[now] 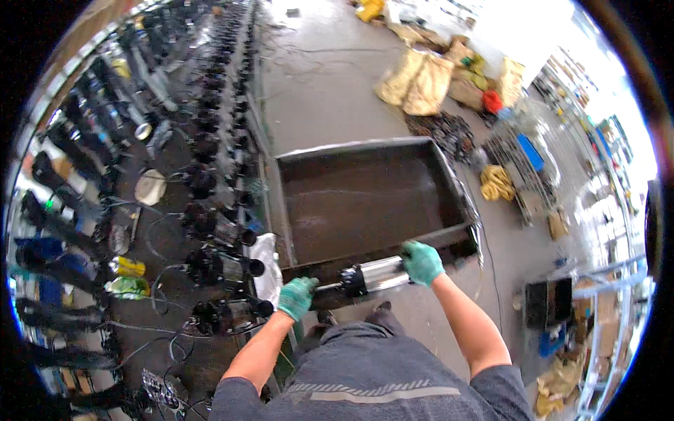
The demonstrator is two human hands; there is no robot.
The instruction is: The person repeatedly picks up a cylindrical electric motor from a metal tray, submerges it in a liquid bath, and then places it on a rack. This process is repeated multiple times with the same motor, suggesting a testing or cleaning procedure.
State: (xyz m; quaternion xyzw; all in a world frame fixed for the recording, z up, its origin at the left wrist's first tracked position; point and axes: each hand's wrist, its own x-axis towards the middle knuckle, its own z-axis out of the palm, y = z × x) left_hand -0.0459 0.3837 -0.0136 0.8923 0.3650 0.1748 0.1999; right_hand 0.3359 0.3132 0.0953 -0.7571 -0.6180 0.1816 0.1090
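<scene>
In front of my body I hold a long silver metal cylinder (382, 274) with a ribbed black collar and a thinner rod at its left end. My left hand (296, 297), in a green glove, is closed round the rod. My right hand (423, 263), also gloved in green, grips the cylinder's right end. The cylinder lies nearly level over the near edge of a large dark rectangular tub (365, 200) with brown, flat-looking contents. Whether the cylinder touches the tub's edge I cannot tell.
Left of the tub runs a long row of similar black-ended cylinders (221, 266) with cables. A white cloth or bag (265, 270) hangs near my left hand. Beige sacks (427, 84) and dark scrap lie on the floor beyond. A black crate (548, 303) stands at right.
</scene>
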